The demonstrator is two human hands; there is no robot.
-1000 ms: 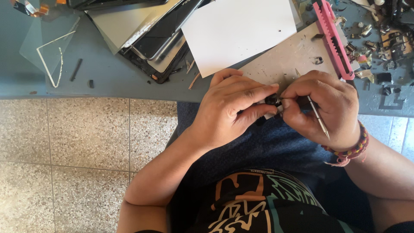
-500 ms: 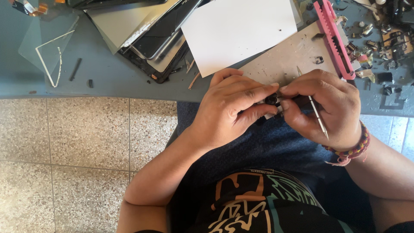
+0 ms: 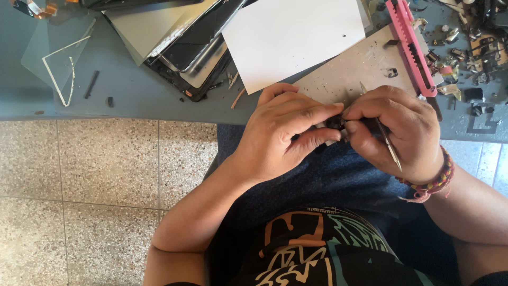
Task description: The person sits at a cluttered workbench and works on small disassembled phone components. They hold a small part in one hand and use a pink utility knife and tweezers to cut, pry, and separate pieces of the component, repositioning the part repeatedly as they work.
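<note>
Pinching small black part (image 3: 335, 123), left hand (image 3: 283, 130), right hand (image 3: 394, 127) gripping tweezers (image 3: 390, 151)

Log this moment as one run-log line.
left hand: pinches small black part | right hand: grips same part, holds thin metal tweezers | nearby: pink plastic utility knife, white paper sheet

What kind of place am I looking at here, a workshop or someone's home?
Probably a small electronics repair bench: stacked dismantled laptops or tablets, a pink utility knife, and loose small parts on a blue table. Both hands work a small dark part.
</note>
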